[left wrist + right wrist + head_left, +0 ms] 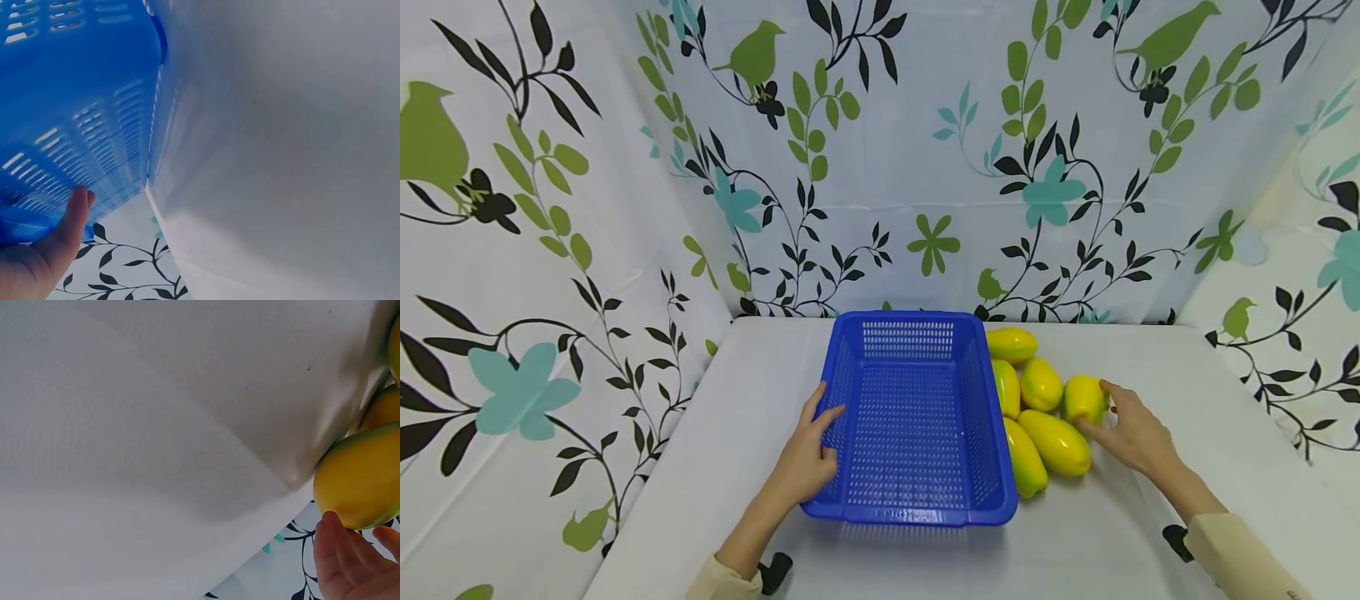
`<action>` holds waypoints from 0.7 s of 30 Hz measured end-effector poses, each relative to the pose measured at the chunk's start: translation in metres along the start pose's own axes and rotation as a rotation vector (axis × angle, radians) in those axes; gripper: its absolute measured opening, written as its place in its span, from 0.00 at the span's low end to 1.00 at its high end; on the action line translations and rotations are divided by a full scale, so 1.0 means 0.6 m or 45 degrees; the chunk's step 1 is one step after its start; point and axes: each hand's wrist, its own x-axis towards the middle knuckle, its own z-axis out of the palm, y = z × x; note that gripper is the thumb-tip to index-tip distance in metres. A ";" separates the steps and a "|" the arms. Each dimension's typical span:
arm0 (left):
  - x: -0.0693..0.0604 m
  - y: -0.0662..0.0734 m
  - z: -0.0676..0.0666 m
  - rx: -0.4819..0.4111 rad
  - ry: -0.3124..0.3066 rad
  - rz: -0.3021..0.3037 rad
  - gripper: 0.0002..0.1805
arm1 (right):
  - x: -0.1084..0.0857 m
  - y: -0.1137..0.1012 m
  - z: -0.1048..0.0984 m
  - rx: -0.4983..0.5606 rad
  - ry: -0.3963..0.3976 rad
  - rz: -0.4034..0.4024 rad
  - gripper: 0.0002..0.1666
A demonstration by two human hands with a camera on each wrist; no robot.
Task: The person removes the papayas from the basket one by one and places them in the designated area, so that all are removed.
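A blue plastic basket [917,512] with slotted walls stands on the white table. My left hand [805,462] grips its left rim, with some fingers reaching over the edge; in the left wrist view fingers of the left hand [62,240] lie against the slotted outer wall [94,137]. Right of the basket lie several yellow mangoes [1056,442], close together. My right hand [1138,433] holds the rightmost mango [1084,398], thumb on its near side and fingers on its far right. In the right wrist view fingertips touch the underside of a mango [359,478].
The white table [760,375] ends at a patterned cloth [865,208] behind, with similar cloth on both sides. Other mangoes, such as the rear one [1011,344], lie along the basket's right wall. Dark straps [775,573] show at both wrists.
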 end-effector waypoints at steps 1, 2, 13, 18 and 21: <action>0.002 0.001 -0.001 0.031 -0.002 0.004 0.37 | 0.002 0.000 -0.001 -0.002 -0.005 0.007 0.56; 0.004 0.001 -0.003 0.063 -0.003 0.013 0.37 | 0.004 -0.001 -0.002 -0.003 -0.008 0.010 0.56; 0.033 0.004 -0.029 0.292 -0.049 0.026 0.34 | 0.025 -0.021 -0.019 -0.069 -0.053 -0.004 0.57; 0.047 0.015 -0.040 0.421 -0.063 0.071 0.40 | 0.035 -0.044 -0.025 -0.092 -0.037 -0.081 0.55; 0.054 0.024 -0.042 0.491 -0.105 0.140 0.42 | 0.039 -0.072 -0.029 -0.096 -0.027 -0.150 0.54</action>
